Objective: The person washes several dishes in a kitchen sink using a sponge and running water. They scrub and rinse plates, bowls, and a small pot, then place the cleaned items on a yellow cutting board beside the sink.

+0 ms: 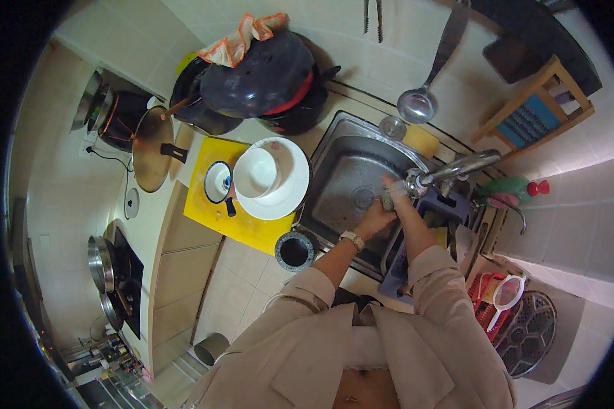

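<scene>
Both my hands are over the stainless-steel sink, under the chrome faucet. My left hand, with a pale band on its wrist, grips a small greenish thing. It is partly hidden between the hands, too small to name. Close against it is my right hand, its fingers partly covered by the faucet head. Clear water seems to run from the faucet head onto the hands. How far the right fingers close around the thing cannot be made out.
Left of the sink, a yellow cutting board bears a white plate, a bowl and a small handled pan. A stone mortar stands near. Dark woks stand behind. A purple-grey rack flanks my right arm.
</scene>
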### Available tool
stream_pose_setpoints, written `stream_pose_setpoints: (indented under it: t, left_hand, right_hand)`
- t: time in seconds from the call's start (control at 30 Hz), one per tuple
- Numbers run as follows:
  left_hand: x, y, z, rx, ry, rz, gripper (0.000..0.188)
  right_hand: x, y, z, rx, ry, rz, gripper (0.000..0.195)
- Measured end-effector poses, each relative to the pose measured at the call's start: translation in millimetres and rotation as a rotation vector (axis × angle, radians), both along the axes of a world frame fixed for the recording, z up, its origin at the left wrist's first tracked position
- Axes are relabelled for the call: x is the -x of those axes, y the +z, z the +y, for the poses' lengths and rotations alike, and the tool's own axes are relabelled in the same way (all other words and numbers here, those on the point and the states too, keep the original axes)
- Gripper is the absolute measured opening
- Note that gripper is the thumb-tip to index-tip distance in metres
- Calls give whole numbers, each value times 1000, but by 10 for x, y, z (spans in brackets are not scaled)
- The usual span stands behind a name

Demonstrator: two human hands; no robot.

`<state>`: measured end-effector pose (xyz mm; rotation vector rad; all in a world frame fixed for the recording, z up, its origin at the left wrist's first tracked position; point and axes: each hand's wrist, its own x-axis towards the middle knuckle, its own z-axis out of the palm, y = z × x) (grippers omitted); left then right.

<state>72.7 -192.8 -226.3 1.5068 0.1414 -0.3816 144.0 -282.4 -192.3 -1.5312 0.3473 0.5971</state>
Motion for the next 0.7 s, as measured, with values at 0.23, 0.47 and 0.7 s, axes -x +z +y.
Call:
stream_pose_setpoints:
  t: [0.23, 0.47, 0.7]
  left_hand:
    - [-37, 429, 120, -136, -11, 6, 58]
    - [-59, 605, 83, 256, 197, 204, 46]
    - [-278, 493, 36, 561, 385, 631, 36]
  right_hand:
    - [174, -59, 110, 349, 31, -380, 57]
    - [69, 10, 56, -260, -236, 190, 50]
    - [728, 193, 72, 482, -21, -434, 41]
